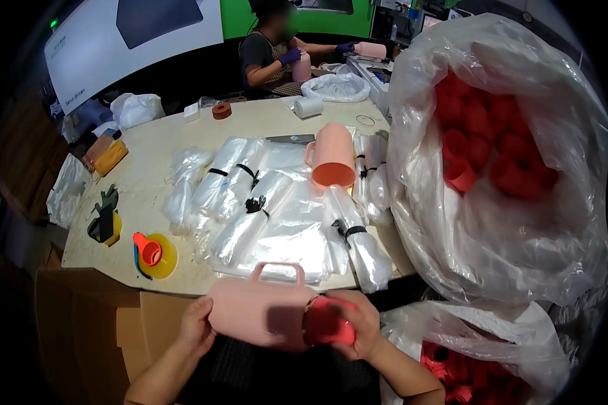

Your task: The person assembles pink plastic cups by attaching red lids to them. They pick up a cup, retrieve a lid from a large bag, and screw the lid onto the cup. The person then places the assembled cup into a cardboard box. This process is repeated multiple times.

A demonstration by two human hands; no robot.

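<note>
In front of my body a pink handled mug (pixel 253 312) lies sideways in the air, its handle loop pointing up and away from me. My left hand (pixel 197 327) is closed round the mug's left end. At the right end my right hand (pixel 362 322) grips a red cup-shaped plastic piece (pixel 330 325) against the mug's mouth. Whether that piece sits inside the rim or only against it, I cannot tell. Beyond the hands, a second, peach-coloured mug (pixel 332 152) lies on clear plastic bags (pixel 280 233), its open end towards me.
A large clear sack (pixel 507 250) of red cup-shaped pieces stands right; a smaller sack (pixel 479 324) with red parts sits below. Yellow tape (pixel 163 260) rests on the table (pixel 142 175), a cardboard box (pixel 94 317) near left. Across, a gloved co-worker (pixel 267 64) handles pink mugs.
</note>
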